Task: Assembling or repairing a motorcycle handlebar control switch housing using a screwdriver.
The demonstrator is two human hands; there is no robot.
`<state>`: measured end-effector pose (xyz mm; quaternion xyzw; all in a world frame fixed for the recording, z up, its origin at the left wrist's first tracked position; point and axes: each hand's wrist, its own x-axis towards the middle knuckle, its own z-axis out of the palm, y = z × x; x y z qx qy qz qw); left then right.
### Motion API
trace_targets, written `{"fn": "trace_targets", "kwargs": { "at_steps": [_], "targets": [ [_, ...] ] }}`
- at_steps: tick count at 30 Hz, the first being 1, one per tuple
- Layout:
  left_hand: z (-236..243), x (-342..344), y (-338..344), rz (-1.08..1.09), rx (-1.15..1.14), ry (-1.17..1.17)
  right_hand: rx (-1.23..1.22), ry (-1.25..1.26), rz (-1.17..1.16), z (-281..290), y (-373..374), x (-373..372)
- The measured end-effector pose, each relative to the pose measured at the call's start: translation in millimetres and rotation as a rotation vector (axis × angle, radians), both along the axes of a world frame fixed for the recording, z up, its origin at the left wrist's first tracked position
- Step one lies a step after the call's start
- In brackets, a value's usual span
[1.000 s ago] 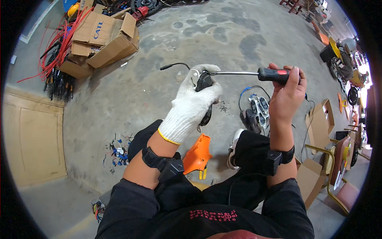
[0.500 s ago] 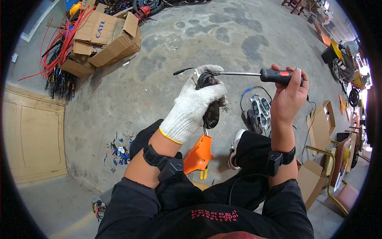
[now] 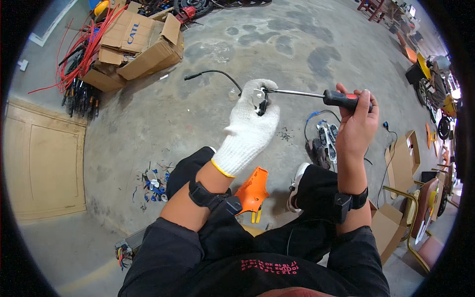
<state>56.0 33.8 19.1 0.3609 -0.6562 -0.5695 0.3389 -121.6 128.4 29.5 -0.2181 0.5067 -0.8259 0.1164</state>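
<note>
1. Cardboard box (image 3: 153,59), upper left, on the floor: one short line of bold blue capital letters (image 3: 132,33) is printed on its upper panel. The letters are the largest and clearest lettering in view, running steeply upward across the brown card.
2. Black shirt (image 3: 217,270) on the person, lower middle: a block of small pinkish-red numerals (image 3: 269,267) is printed across the chest. They stand in several close rows, some as single digits and some in pairs; one near the right end seems ringed. The smallest are too blurred to make out singly.
</note>
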Motion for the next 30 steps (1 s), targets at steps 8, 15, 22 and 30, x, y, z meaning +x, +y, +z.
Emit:
{"fn": "trace_targets", "kwargs": {
  "at_steps": [8, 15, 22, 30],
  "targets": [
    [-6, 6, -17, 0.126, -0.218, -0.128, 0.066, -0.513, 0.295, -1, 2, -2],
    [-4, 12, -16, 0.101, -0.227, -0.042, 0.646, -0.205, 0.416, 9, 11, -23],
    [-10, 13, -21, 0.165, -0.217, -0.009, 0.273, -0.237, 0.578, 3, 14, -22],
    [-12, 9, -17, 0.110, -0.241, 0.065, 0.700, -0.049, 0.501, 8, 23, -31]
  ]
}}
